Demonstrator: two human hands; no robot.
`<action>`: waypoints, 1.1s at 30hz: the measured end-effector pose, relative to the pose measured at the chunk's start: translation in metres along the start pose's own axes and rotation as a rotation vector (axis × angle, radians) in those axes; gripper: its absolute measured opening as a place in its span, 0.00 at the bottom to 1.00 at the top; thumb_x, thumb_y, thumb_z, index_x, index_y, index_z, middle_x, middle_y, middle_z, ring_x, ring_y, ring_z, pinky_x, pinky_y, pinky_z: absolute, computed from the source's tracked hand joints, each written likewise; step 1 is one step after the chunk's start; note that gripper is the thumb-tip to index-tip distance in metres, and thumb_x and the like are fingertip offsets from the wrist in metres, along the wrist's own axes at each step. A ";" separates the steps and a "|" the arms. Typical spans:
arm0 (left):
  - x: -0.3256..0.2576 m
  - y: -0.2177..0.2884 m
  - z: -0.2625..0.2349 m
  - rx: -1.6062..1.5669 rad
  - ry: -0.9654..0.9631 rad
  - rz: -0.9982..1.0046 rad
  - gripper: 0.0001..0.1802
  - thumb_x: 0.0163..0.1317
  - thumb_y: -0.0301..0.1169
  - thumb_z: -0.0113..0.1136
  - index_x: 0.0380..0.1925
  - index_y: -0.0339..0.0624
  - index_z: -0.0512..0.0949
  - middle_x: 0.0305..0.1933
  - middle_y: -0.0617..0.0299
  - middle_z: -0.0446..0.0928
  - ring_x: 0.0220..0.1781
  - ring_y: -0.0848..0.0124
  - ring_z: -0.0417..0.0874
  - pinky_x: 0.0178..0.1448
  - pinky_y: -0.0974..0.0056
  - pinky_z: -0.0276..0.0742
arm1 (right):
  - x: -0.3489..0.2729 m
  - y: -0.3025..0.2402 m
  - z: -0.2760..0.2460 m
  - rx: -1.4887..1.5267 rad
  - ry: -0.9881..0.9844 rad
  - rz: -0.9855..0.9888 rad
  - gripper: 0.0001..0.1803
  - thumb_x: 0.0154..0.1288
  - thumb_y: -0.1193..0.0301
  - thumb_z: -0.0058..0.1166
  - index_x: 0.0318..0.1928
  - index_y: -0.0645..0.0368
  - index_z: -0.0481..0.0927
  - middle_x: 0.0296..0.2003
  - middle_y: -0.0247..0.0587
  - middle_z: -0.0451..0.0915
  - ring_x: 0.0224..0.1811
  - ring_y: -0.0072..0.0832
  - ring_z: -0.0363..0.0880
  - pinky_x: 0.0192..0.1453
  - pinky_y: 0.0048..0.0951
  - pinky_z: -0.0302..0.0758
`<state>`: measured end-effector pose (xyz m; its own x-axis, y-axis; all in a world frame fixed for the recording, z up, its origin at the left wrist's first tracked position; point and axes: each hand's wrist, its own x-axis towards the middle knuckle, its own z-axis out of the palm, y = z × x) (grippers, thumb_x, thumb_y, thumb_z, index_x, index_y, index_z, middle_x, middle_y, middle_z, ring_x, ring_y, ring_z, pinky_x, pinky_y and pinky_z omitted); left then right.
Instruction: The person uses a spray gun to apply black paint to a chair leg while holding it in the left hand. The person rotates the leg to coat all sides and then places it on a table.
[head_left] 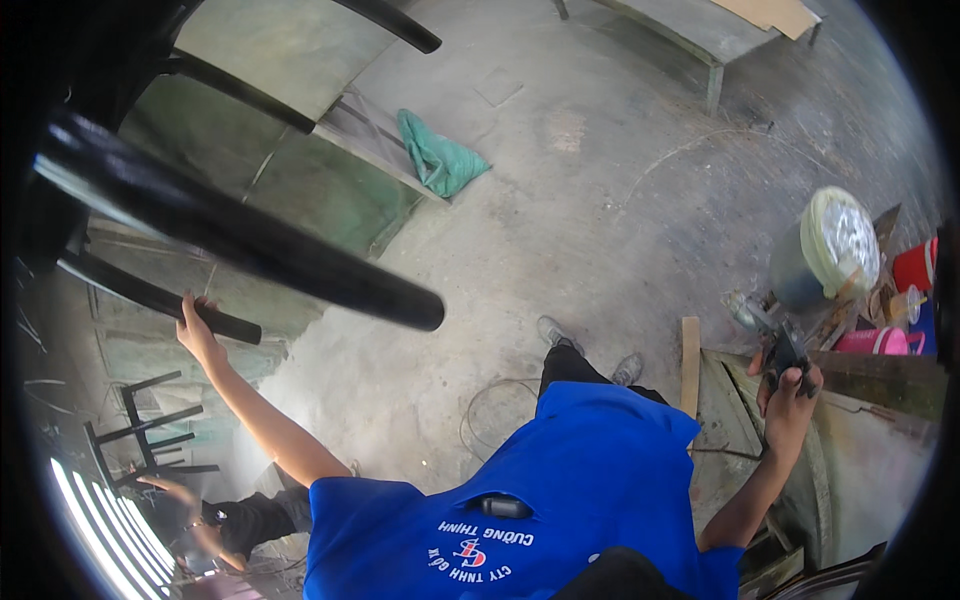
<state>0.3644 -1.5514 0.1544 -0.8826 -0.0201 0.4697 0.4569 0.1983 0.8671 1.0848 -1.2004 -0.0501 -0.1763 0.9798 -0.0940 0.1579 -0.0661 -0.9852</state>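
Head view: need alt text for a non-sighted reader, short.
Seen from above, a person in a blue shirt grips a black chair leg with the left hand and holds a dark spray gun in the right hand. A concrete floor lies below, with a green cloth and a lidded bucket nearby.

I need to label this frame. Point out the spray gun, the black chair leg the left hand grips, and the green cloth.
spray gun (783, 352), head view, on its dark body above the right hand.
black chair leg (150, 295), head view, mid-length of the leg.
green cloth (437, 157), head view, middle of the crumpled fabric.
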 end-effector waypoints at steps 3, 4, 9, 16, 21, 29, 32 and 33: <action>0.013 -0.018 -0.005 0.211 0.072 0.184 0.22 0.68 0.38 0.68 0.51 0.30 0.80 0.42 0.59 0.84 0.42 0.70 0.84 0.50 0.64 0.79 | 0.002 0.009 -0.005 -0.003 -0.036 0.037 0.42 0.71 0.34 0.51 0.53 0.69 0.74 0.32 0.43 0.81 0.15 0.15 0.65 0.17 0.19 0.61; 0.015 -0.022 -0.006 0.298 0.113 0.204 0.25 0.68 0.38 0.68 0.55 0.28 0.78 0.47 0.58 0.84 0.48 0.69 0.82 0.56 0.66 0.76 | 0.005 0.011 -0.005 -0.003 -0.064 0.056 0.42 0.72 0.34 0.50 0.54 0.69 0.74 0.32 0.43 0.82 0.15 0.15 0.65 0.17 0.18 0.60; -0.002 -0.019 -0.004 0.373 0.073 0.285 0.26 0.69 0.39 0.66 0.57 0.27 0.77 0.55 0.53 0.82 0.53 0.67 0.80 0.61 0.66 0.74 | 0.018 0.020 -0.006 -0.023 -0.067 0.118 0.41 0.73 0.34 0.47 0.51 0.67 0.75 0.31 0.42 0.82 0.15 0.15 0.65 0.17 0.18 0.60; -0.014 -0.029 -0.001 0.405 -0.004 0.415 0.28 0.71 0.40 0.63 0.59 0.26 0.74 0.59 0.49 0.79 0.59 0.62 0.78 0.66 0.61 0.71 | 0.042 0.025 0.002 -0.054 -0.071 0.147 0.41 0.71 0.32 0.48 0.52 0.64 0.76 0.32 0.40 0.82 0.16 0.15 0.66 0.19 0.18 0.60; 0.047 -0.083 -0.042 0.782 -0.194 0.583 0.22 0.69 0.36 0.60 0.54 0.28 0.77 0.58 0.39 0.80 0.58 0.56 0.78 0.65 0.56 0.71 | 0.051 0.035 -0.007 -0.157 0.095 0.196 0.42 0.69 0.31 0.49 0.47 0.64 0.81 0.28 0.34 0.78 0.20 0.15 0.69 0.22 0.20 0.64; -0.048 -0.135 0.048 0.835 0.436 0.942 0.26 0.72 0.39 0.60 0.59 0.27 0.76 0.61 0.38 0.79 0.63 0.46 0.79 0.70 0.49 0.73 | 0.132 0.028 0.022 0.029 -0.173 -0.050 0.28 0.78 0.50 0.53 0.40 0.67 0.83 0.31 0.39 0.84 0.31 0.24 0.77 0.40 0.30 0.76; -0.210 -0.192 0.125 0.985 0.336 0.617 0.28 0.74 0.38 0.59 0.66 0.28 0.70 0.68 0.37 0.73 0.70 0.46 0.73 0.75 0.51 0.68 | 0.175 0.021 0.035 0.025 -0.118 -0.204 0.29 0.77 0.49 0.53 0.34 0.66 0.83 0.23 0.33 0.80 0.24 0.19 0.72 0.31 0.27 0.71; -0.271 -0.214 0.150 0.978 0.225 0.503 0.30 0.75 0.37 0.58 0.68 0.29 0.68 0.70 0.37 0.71 0.72 0.46 0.71 0.76 0.52 0.67 | 0.191 0.020 0.037 0.018 -0.109 -0.183 0.31 0.77 0.46 0.52 0.33 0.65 0.84 0.22 0.31 0.78 0.23 0.17 0.69 0.28 0.26 0.67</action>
<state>0.4896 -1.4410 -0.1836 -0.5366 0.1218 0.8350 0.3850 0.9159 0.1137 1.0180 -1.0216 -0.0929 -0.3046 0.9497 0.0730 0.0961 0.1069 -0.9896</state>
